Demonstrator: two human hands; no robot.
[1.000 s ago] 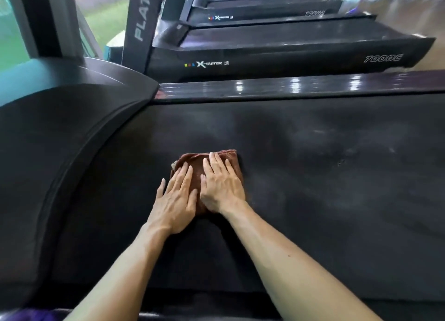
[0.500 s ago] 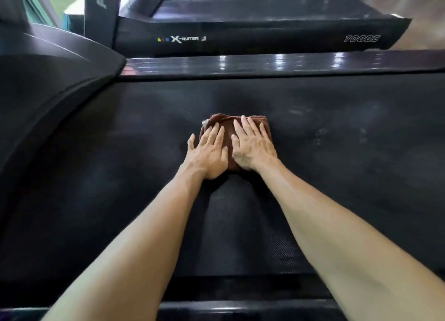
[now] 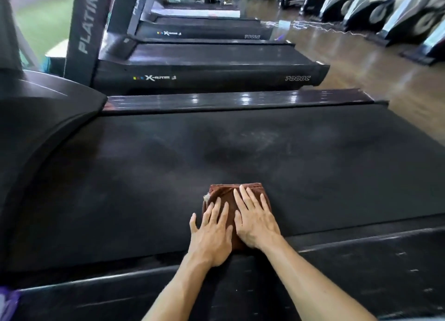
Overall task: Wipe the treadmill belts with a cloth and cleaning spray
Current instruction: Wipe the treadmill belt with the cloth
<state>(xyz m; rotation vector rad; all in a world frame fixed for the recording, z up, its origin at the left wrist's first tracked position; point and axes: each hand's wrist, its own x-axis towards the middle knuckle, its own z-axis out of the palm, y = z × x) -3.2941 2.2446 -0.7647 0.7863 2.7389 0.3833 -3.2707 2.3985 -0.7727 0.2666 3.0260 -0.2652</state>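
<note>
My left hand [image 3: 212,234] and right hand [image 3: 255,218] lie side by side, fingers straight, pressing the brown cloth [image 3: 227,194] flat on the treadmill belt [image 3: 144,176], near its front edge.

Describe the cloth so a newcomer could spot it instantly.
Start at the wide black treadmill belt nearest the camera. Near its close edge lies a folded reddish-brown cloth, pressed flat under the left hand and right hand. It is the only warm-coloured item on the dark belt.
</note>
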